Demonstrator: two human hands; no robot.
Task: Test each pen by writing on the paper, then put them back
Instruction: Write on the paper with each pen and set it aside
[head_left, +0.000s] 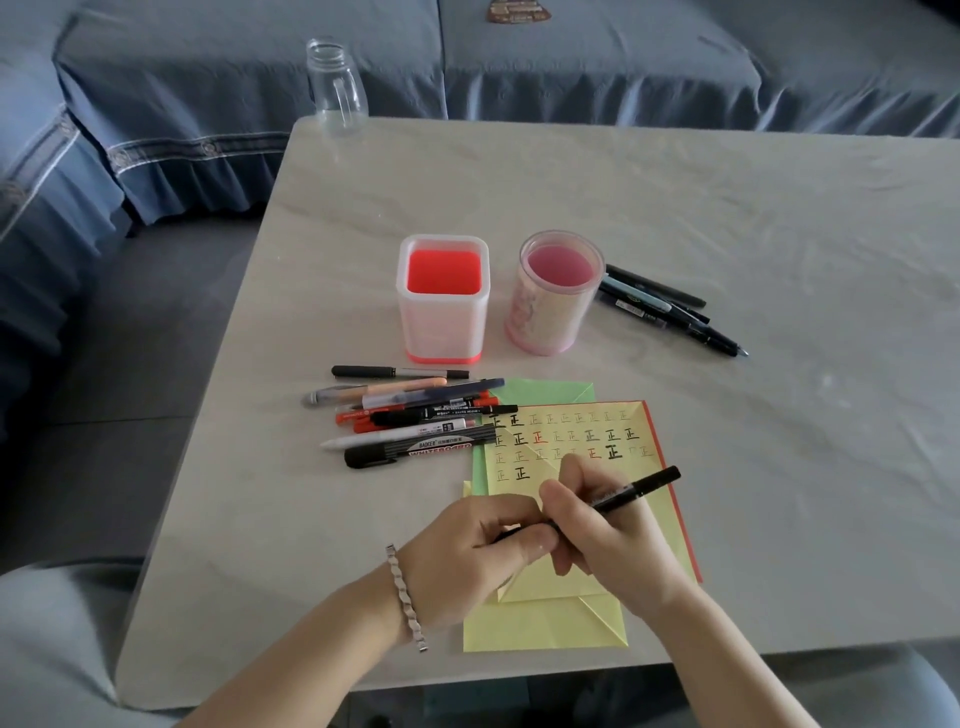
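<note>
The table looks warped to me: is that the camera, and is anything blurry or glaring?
Head view: the wide lens bows the edges of the pale marble-look table; light is soft, no glare; the faint marks on the yellow paper sheet and the clear glass jar look blurred.

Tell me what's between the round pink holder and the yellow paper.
Head view: below the round pink holder, a bare strip of table, then green paper peeking from under the yellow paper.
</note>
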